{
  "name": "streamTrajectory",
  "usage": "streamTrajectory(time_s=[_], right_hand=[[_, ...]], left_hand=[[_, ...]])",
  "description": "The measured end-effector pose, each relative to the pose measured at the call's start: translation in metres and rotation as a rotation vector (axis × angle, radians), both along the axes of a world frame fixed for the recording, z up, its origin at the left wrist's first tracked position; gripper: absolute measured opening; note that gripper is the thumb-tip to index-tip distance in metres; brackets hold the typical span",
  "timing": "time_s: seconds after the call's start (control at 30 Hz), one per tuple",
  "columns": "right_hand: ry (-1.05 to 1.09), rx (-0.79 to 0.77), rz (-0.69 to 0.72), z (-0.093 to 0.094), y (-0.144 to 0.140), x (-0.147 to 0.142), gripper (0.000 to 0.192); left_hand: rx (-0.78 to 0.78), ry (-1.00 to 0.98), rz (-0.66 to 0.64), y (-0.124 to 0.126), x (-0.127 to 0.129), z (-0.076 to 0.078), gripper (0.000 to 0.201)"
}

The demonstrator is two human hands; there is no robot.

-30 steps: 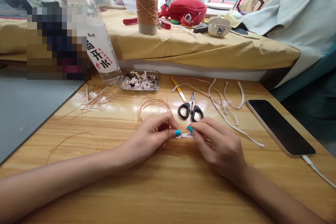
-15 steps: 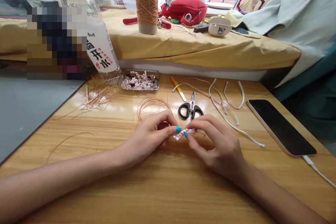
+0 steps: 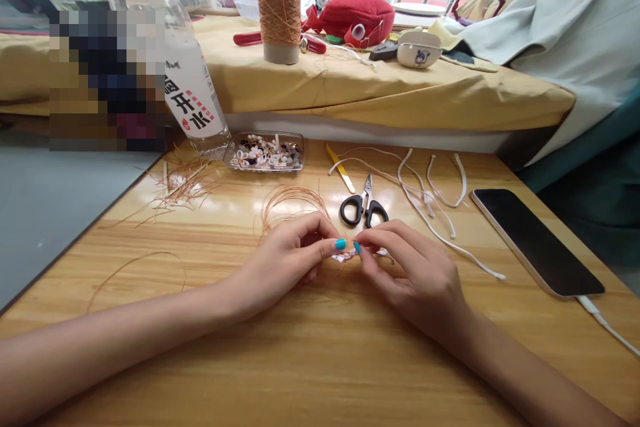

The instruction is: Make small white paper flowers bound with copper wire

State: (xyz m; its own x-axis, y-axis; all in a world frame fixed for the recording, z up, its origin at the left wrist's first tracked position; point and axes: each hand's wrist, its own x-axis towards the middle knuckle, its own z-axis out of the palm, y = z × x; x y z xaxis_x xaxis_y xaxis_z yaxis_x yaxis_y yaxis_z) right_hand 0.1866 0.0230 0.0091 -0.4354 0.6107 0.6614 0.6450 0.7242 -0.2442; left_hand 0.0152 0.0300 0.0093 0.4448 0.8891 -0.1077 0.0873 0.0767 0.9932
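Low over the wooden table, my left hand (image 3: 301,248) pinches a small piece of white cord wound with orange thread (image 3: 345,256) between thumb and fingers. My right hand (image 3: 413,265) is closed at the thumb and fingertips beside it, pinching what looks like the orange thread; the fingertips hide part of it. A loose coil of orange thread (image 3: 293,201) lies just behind my left hand. Black-handled scissors (image 3: 366,205) rest beyond the gap between my hands, their blades pointing away. Several lengths of white cord (image 3: 417,208) lie behind my right hand.
A yellow tool (image 3: 341,170) and a clear tray of small pieces (image 3: 266,153) lie at the back. Thread scraps (image 3: 183,185) lie left, near a water bottle (image 3: 195,100). A phone (image 3: 537,240) with a cable is right. A thread spool (image 3: 279,7) stands on the ledge.
My right fingertips have shifted slightly up at the white cord piece, which shows less between the hands now. My left hand has stayed nearly still.
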Motion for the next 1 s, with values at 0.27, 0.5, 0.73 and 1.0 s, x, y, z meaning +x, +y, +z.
streamTrajectory(time_s=[0.27, 0.5, 0.73, 1.0], right_hand=[[-0.007, 0.004, -0.015, -0.0011, 0.0004, -0.0005, 0.011], [0.004, -0.003, -0.004, -0.0001, 0.0003, -0.0021, 0.013], [0.077, -0.067, -0.067, 0.0036, 0.0020, -0.0004, 0.013], [0.070, -0.062, -0.001, 0.0055, -0.0005, -0.0002, 0.013]], left_hand=[[0.014, -0.018, -0.004, -0.0002, -0.0005, 0.0004, 0.019], [0.021, -0.013, -0.014, -0.0010, -0.0010, 0.0001, 0.014], [0.018, 0.005, 0.003, -0.0014, -0.0003, 0.0006, 0.020], [-0.009, -0.011, 0.025, -0.0011, 0.0002, 0.0010, 0.025]])
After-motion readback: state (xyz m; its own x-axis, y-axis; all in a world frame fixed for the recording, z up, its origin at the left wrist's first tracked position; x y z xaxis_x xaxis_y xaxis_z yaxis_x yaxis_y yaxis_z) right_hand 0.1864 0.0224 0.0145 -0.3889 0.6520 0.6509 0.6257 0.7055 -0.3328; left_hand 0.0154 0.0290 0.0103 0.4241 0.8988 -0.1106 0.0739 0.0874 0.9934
